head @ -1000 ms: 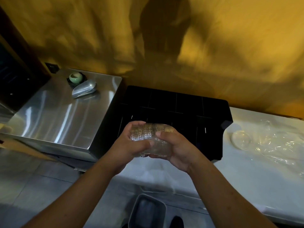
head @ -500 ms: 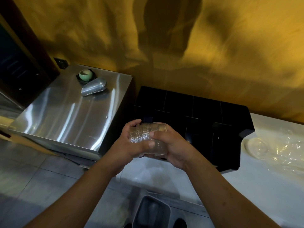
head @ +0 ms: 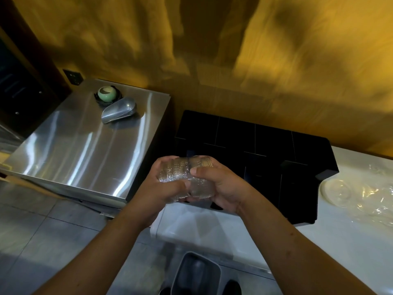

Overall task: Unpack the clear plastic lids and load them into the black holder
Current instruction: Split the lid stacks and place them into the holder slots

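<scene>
A stack of clear plastic lids [head: 179, 174] lies sideways between both hands, in front of the black holder [head: 255, 145]. My left hand [head: 161, 188] grips the stack's left half, fingers curled over the top and thumb below. My right hand [head: 219, 186] grips the right half, thumb pressed on the middle of the stack. The holder is a black box with several compartments, standing on the white counter [head: 350, 241] against the yellow wall. The stack hovers over the holder's front left corner.
A steel cabinet top [head: 80, 145] at the left carries a metal scoop [head: 119, 112] and a green round object [head: 107, 93]. Crumpled clear plastic wrapping [head: 378, 196] and a loose clear lid [head: 338, 191] lie on the counter at the right. A grey bin [head: 195, 273] stands on the floor below.
The view has shifted left, so the holder and counter sit further right. Both hands still hold the lid stack, almost unmoved in front of the holder.
</scene>
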Tool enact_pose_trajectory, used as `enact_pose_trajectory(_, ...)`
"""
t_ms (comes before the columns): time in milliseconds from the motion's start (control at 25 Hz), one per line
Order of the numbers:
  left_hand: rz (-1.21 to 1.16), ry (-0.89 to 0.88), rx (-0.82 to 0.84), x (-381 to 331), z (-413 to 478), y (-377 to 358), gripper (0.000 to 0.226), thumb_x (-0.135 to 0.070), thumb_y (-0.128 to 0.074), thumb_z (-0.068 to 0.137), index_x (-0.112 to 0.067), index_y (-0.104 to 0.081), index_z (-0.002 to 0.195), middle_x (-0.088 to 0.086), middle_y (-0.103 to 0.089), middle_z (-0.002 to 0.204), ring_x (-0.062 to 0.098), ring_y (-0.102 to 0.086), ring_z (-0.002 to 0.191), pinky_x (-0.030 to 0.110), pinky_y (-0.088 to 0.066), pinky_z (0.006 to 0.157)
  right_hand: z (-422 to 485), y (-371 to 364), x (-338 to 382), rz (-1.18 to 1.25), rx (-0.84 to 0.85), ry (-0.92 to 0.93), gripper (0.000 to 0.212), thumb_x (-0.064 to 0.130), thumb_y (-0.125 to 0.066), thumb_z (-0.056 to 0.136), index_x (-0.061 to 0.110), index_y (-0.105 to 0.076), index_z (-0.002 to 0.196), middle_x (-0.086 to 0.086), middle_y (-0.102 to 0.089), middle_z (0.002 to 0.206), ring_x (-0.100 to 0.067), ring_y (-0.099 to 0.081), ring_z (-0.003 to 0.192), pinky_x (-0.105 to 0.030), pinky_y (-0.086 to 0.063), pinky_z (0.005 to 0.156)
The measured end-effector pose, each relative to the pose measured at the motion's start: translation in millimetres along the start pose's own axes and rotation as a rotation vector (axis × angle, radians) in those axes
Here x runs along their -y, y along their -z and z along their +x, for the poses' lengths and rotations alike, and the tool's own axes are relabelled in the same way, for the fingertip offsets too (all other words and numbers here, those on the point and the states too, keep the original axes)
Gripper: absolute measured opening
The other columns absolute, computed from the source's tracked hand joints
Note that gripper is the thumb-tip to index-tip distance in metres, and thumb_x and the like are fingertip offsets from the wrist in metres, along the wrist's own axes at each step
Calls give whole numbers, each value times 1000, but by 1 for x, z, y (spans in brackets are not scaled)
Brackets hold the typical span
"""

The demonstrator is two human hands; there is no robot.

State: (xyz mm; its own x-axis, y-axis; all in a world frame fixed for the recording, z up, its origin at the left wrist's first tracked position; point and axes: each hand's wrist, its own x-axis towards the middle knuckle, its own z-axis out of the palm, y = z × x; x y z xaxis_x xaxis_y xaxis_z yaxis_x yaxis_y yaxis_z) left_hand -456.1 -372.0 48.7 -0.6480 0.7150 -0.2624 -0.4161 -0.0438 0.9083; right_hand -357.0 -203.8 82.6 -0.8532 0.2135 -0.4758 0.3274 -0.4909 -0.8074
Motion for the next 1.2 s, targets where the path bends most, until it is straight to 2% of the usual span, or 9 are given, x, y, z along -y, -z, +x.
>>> enact_pose_trajectory(200, 8, 8, -33, 6, 5, 6, 66, -22, -85, 60, -40, -64, 119, 4, -76, 109, 34, -75, 100, 51, -64, 75, 6, -3, -2, -72, -48, -6, 56, 23, -83, 76, 18, -61, 127, -17, -72, 122, -35, -76, 101, -46, -63, 74)
enact_pose_trajectory(320, -8, 37, -23, 6, 6, 4, 65, -26, -91, 59, -40, -66, 118, 6, -75, 112, 31, -76, 100, 49, -64, 75, 9, -4, -5, -63, -72, -6, 56, 24, -85, 75, 20, -62, 126, -16, -72, 121, -35, -76, 101, -51, -64, 77)
enact_pose_trajectory(440, -35, 77, -29, 4, 5, 3, 73, -34, -95, 58, -35, -64, 124, 10, -73, 121, 33, -76, 104, 54, -64, 80, 9, -3, -7, -25, -54, -15, 55, 22, -85, 77, 20, -63, 128, -18, -70, 124, -37, -75, 105, -53, -63, 79)
enact_pose_trajectory(600, -1, 77, 28, -2, -2, 4, 83, -35, -93, 56, -37, -59, 131, 4, -70, 123, 26, -75, 103, 40, -62, 71, 5, -1, -6, 7, 14, -61, 67, 25, -87, 76, 18, -58, 137, -23, -64, 135, -43, -68, 118, -61, -58, 92)
enact_pose_trajectory(760, 58, 52, 9, -4, -4, 2, 75, -35, -94, 54, -43, -61, 122, 0, -72, 115, 20, -76, 98, 38, -62, 68, 4, -4, -6, 63, 42, -64, 65, 24, -86, 79, 16, -58, 137, -23, -67, 133, -42, -70, 115, -59, -60, 88)
enact_pose_trajectory(1000, 8, 36, 10, 0, -7, 9, 72, -26, -92, 59, -36, -64, 124, 7, -72, 119, 30, -75, 103, 43, -62, 72, 2, -6, -8, 24, 15, -24, 59, 18, -82, 80, 15, -59, 133, -24, -65, 132, -44, -69, 116, -63, -58, 90)
enact_pose_trajectory(1080, -17, 37, 4, 2, -7, 10, 73, -24, -92, 59, -34, -64, 126, 5, -74, 117, 31, -75, 103, 43, -62, 71, 0, -4, -7, 45, 26, -19, 59, 18, -81, 81, 14, -58, 135, -25, -64, 134, -44, -68, 117, -61, -59, 88)
enact_pose_trajectory(1200, -21, 31, -12, 5, -8, 9, 73, -25, -91, 58, -34, -64, 126, 3, -75, 113, 30, -76, 100, 42, -62, 70, 0, -3, -9, 21, 17, -11, 58, 19, -82, 80, 15, -59, 133, -25, -64, 133, -44, -68, 116, -66, -57, 91)
